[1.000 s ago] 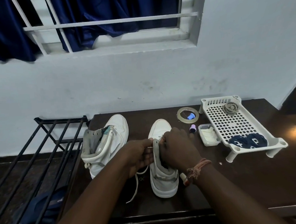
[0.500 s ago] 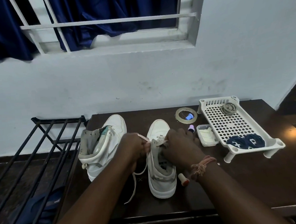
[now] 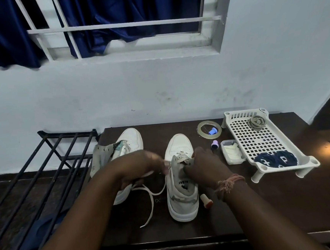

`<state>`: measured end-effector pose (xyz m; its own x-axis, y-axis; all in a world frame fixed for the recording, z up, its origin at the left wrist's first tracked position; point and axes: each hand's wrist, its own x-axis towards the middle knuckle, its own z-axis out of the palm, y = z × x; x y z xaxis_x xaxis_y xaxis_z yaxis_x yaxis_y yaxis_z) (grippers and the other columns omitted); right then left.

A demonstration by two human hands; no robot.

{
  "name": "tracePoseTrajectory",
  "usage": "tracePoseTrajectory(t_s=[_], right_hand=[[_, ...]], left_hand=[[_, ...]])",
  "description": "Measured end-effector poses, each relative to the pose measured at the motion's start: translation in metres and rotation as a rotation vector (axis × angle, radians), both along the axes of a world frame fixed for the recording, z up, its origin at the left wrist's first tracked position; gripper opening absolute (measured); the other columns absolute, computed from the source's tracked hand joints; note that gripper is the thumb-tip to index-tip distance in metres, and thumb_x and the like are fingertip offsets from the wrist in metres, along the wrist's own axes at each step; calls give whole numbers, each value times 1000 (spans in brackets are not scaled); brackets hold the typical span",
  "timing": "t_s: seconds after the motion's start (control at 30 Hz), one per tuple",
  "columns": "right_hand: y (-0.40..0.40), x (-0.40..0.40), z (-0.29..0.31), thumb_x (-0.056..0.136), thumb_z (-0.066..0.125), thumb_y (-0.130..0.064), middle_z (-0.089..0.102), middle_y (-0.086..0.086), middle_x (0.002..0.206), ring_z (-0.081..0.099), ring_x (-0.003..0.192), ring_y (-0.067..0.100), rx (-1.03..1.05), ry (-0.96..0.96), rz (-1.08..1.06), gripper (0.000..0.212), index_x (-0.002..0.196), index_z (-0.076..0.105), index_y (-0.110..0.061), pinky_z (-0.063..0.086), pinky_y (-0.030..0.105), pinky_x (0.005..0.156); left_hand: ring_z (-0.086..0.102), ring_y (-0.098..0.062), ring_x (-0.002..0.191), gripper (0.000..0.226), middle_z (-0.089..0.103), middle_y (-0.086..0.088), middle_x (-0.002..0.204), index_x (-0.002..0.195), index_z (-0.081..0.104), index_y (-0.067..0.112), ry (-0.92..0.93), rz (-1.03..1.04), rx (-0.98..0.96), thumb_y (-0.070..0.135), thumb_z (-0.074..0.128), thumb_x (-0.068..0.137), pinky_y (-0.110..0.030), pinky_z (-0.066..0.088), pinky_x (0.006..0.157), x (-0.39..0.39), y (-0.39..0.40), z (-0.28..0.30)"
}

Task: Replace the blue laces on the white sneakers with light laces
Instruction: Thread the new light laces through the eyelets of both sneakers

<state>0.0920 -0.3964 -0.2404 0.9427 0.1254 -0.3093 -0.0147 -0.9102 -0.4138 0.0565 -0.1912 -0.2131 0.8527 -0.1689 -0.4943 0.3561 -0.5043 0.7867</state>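
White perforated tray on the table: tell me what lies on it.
On the white tray: a coil of light laces at the far end and bundled blue laces at the near end. Whatever is beneath the tray stays hidden.

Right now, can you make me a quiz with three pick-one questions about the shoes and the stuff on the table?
1. Where do the coiled dark blue laces lie?
A. in the white plastic perforated tray
B. inside a shoe
C. on the window sill

2. How many white sneakers stand on the dark wooden table?
A. one
B. two
C. four

3. What is the left hand doing?
A. resting flat on the table
B. lifting the tray
C. pinching the light flat lace

Answers: 1 A, the blue coils sit at the tray's near end. 2 B, a left sneaker and a right sneaker. 3 C, the lace hangs from its fingers.
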Motion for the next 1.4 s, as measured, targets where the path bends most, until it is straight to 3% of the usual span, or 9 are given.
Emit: tracePoseTrajectory(t_s=[0.13,0.23,0.33,0.47,0.57,0.7,0.97,1.17,1.4], right_hand=[[2,1,-2,81,64,-40,50,14,126,53,115,32,8,14,-7,54,124,47,-12,48,43,97],[2,1,-3,82,64,-39,47,14,128,52,117,32,19,21,-18,55,126,45,-13,48,45,99],[2,1,-4,82,63,-36,46,15,128,52,117,33,21,16,-18,54,126,45,-11,47,44,99],[3,-1,-3,83,61,-33,46,16,125,55,112,35,37,15,-17,49,123,45,-10,48,45,99],[2,-1,-2,83,60,-31,47,16,124,56,110,35,43,7,-22,46,121,45,-10,48,45,98],[3,0,-3,85,58,-26,47,19,126,56,112,34,56,11,-29,45,124,44,-7,47,39,96],[7,-1,-7,91,52,-17,54,26,125,56,113,35,62,-14,-23,38,123,43,1,38,29,81],[6,1,-10,90,55,-15,55,24,122,57,111,36,80,-24,-30,33,118,44,-3,40,31,80],[7,1,-10,91,53,-15,55,23,123,57,110,35,76,-61,-28,32,119,45,-3,39,31,80]], left_hand=[[60,-26,79,26,63,-9,88,85,61,10,-342,336,-660,23,48,104,-37,50,68,10,0,11],[62,-13,63,24,60,-5,79,81,50,11,-171,442,-1109,19,42,103,-26,59,62,11,-2,17],[37,-5,43,30,54,-2,70,84,53,12,14,419,-669,33,48,104,-18,32,38,9,-7,6],[54,-18,61,45,71,-5,80,92,71,7,-87,124,332,47,54,101,-26,42,62,6,-14,-16],[50,-8,47,42,69,3,68,77,75,16,-45,43,263,43,54,101,-21,36,50,2,-25,-13],[35,-13,50,39,46,3,59,58,61,22,-157,483,-245,41,70,91,-28,27,57,12,-16,-9],[57,-18,58,51,52,-4,57,49,47,17,47,711,-925,27,58,98,-33,46,69,13,-29,-17],[27,-6,35,36,35,7,46,72,43,20,72,794,-602,33,58,102,-17,25,39,16,-31,-34],[61,-7,56,8,73,1,74,81,75,23,-175,368,154,31,75,84,-17,45,51,5,-36,-44]])
